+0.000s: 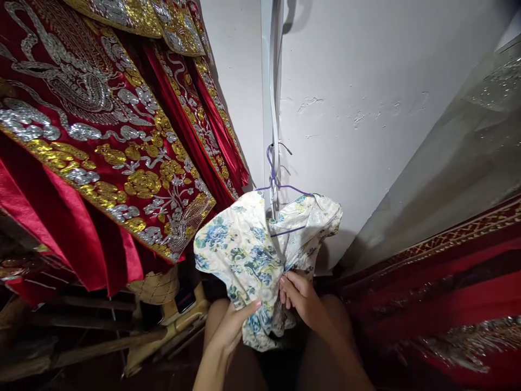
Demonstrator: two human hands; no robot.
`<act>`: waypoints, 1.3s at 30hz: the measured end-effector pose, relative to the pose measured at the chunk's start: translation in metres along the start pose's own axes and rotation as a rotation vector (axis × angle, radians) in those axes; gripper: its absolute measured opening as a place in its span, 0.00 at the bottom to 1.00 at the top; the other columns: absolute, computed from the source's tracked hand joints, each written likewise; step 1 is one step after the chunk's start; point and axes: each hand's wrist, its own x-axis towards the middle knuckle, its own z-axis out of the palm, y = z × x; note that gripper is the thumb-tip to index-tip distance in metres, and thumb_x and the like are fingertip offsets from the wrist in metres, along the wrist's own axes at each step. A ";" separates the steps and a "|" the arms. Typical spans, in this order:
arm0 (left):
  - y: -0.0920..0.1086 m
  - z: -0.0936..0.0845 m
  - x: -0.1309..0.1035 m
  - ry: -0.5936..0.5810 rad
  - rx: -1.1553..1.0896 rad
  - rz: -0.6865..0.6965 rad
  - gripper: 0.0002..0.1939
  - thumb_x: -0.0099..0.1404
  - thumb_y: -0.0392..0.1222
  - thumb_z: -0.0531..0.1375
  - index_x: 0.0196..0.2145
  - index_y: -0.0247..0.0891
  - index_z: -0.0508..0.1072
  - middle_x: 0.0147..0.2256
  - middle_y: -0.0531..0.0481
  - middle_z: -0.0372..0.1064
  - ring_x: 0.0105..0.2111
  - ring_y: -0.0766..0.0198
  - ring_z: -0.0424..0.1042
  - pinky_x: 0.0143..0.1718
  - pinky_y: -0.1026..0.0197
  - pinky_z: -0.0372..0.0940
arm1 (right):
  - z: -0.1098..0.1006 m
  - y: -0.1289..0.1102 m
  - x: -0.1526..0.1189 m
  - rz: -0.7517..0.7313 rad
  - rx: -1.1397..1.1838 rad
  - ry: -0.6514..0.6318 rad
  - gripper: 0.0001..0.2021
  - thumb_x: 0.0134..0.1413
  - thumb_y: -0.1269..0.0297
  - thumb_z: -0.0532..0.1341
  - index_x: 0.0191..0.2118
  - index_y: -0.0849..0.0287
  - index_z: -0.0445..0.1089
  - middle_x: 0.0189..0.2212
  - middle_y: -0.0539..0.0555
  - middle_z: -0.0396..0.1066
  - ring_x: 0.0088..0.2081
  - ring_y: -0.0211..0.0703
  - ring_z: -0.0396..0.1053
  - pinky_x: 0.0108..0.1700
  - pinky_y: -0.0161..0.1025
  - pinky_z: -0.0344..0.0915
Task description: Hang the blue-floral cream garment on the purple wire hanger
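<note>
I see the flowered blouse (248,244) in front of me, on a purple hanger (273,182) just above the fingers. My right hand (299,296) has its fingers pinched together on the blouse's front edge; my left hand (236,323) clamps the cloth lower down, thumb on top, its other fingers mostly hidden. Beyond the fingers, a pale strip (266,81) runs up the white wall (345,65). Left of them hangs a red embroidered garment (142,184), with a wooden frame (146,345) below; right of them, red cloth (472,298).
</note>
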 end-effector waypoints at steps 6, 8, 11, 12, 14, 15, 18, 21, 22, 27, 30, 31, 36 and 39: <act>-0.006 0.013 0.018 0.381 0.143 0.290 0.42 0.57 0.56 0.67 0.64 0.41 0.60 0.57 0.36 0.69 0.60 0.42 0.67 0.62 0.43 0.61 | 0.004 -0.008 0.003 0.057 0.127 0.109 0.19 0.61 0.49 0.57 0.24 0.55 0.62 0.16 0.46 0.61 0.19 0.37 0.56 0.24 0.36 0.53; -0.013 0.023 0.025 0.653 0.257 0.560 0.36 0.64 0.56 0.61 0.65 0.43 0.56 0.61 0.37 0.62 0.63 0.45 0.63 0.63 0.45 0.60 | 0.003 -0.011 0.000 0.069 0.097 0.120 0.18 0.59 0.50 0.58 0.24 0.56 0.64 0.15 0.46 0.60 0.18 0.36 0.55 0.23 0.36 0.52; -0.022 0.047 0.034 0.519 0.460 0.845 0.24 0.67 0.51 0.59 0.58 0.42 0.64 0.58 0.38 0.64 0.60 0.49 0.66 0.61 0.48 0.61 | 0.003 -0.014 -0.001 0.055 0.052 0.070 0.18 0.58 0.50 0.58 0.24 0.57 0.67 0.15 0.46 0.61 0.18 0.35 0.55 0.23 0.35 0.51; -0.023 0.056 0.036 0.382 0.499 0.875 0.19 0.68 0.49 0.59 0.53 0.41 0.68 0.53 0.39 0.69 0.55 0.50 0.70 0.58 0.49 0.64 | 0.003 -0.015 0.000 0.047 0.047 0.048 0.18 0.58 0.51 0.58 0.24 0.58 0.68 0.15 0.46 0.61 0.17 0.35 0.55 0.23 0.35 0.51; -0.023 0.069 0.040 0.182 0.509 0.881 0.10 0.70 0.45 0.56 0.45 0.39 0.72 0.41 0.43 0.73 0.44 0.55 0.74 0.47 0.55 0.68 | 0.002 -0.019 0.007 0.040 0.051 0.020 0.18 0.58 0.51 0.58 0.25 0.58 0.69 0.14 0.46 0.62 0.16 0.34 0.53 0.21 0.35 0.49; -0.022 0.074 0.041 0.133 0.502 0.876 0.09 0.71 0.43 0.54 0.41 0.38 0.72 0.37 0.45 0.73 0.39 0.58 0.74 0.42 0.57 0.68 | -0.001 -0.024 0.012 0.038 0.058 0.020 0.17 0.58 0.51 0.58 0.25 0.58 0.70 0.13 0.46 0.62 0.15 0.33 0.52 0.20 0.35 0.48; -0.017 0.076 0.046 0.092 0.545 0.907 0.09 0.72 0.41 0.54 0.35 0.37 0.72 0.32 0.48 0.70 0.34 0.61 0.71 0.37 0.61 0.65 | -0.012 -0.054 0.035 -0.014 0.074 0.080 0.17 0.58 0.51 0.59 0.26 0.59 0.71 0.13 0.45 0.62 0.13 0.33 0.51 0.19 0.35 0.47; -0.018 0.067 0.051 0.100 0.626 0.971 0.10 0.72 0.40 0.55 0.33 0.37 0.71 0.30 0.49 0.68 0.32 0.62 0.69 0.37 0.62 0.63 | -0.022 -0.100 0.066 -0.146 0.125 0.163 0.17 0.57 0.52 0.61 0.25 0.59 0.72 0.11 0.43 0.58 0.14 0.32 0.51 0.19 0.34 0.51; -0.018 0.064 0.053 0.095 0.655 0.985 0.10 0.72 0.39 0.55 0.32 0.37 0.71 0.30 0.50 0.68 0.32 0.62 0.69 0.36 0.62 0.63 | -0.024 -0.115 0.075 -0.182 0.168 0.164 0.17 0.56 0.52 0.62 0.25 0.59 0.71 0.11 0.43 0.58 0.14 0.32 0.52 0.19 0.34 0.50; 0.002 0.056 0.060 -0.092 0.830 0.972 0.11 0.72 0.38 0.54 0.31 0.38 0.70 0.31 0.48 0.69 0.34 0.61 0.70 0.37 0.61 0.64 | -0.017 -0.153 0.094 -0.251 0.236 0.175 0.16 0.54 0.52 0.63 0.26 0.61 0.71 0.11 0.44 0.61 0.13 0.31 0.51 0.16 0.32 0.46; 0.049 0.064 0.059 -0.090 0.751 1.079 0.07 0.72 0.39 0.56 0.39 0.38 0.73 0.36 0.46 0.73 0.39 0.60 0.72 0.44 0.59 0.65 | -0.015 -0.148 0.086 -0.272 0.199 0.160 0.16 0.55 0.52 0.62 0.26 0.60 0.71 0.11 0.44 0.61 0.14 0.31 0.53 0.17 0.31 0.48; 0.069 0.068 0.057 -0.024 0.670 1.145 0.08 0.72 0.39 0.56 0.47 0.38 0.72 0.36 0.47 0.73 0.38 0.61 0.73 0.44 0.59 0.66 | -0.015 -0.145 0.082 -0.272 0.186 0.161 0.16 0.56 0.52 0.62 0.26 0.60 0.70 0.11 0.44 0.61 0.14 0.31 0.53 0.18 0.31 0.49; 0.159 0.098 0.050 0.001 0.792 1.298 0.11 0.73 0.40 0.55 0.49 0.38 0.74 0.40 0.46 0.75 0.38 0.62 0.73 0.43 0.60 0.66 | -0.018 -0.137 0.076 -0.316 0.107 0.146 0.15 0.58 0.53 0.60 0.27 0.58 0.69 0.11 0.43 0.59 0.15 0.33 0.52 0.20 0.33 0.49; 0.181 0.107 0.044 -0.025 0.886 1.345 0.09 0.73 0.40 0.56 0.38 0.36 0.76 0.34 0.48 0.75 0.35 0.63 0.73 0.40 0.62 0.65 | -0.020 -0.125 0.082 -0.366 0.012 0.218 0.15 0.59 0.54 0.58 0.25 0.57 0.67 0.12 0.42 0.54 0.16 0.33 0.49 0.21 0.35 0.45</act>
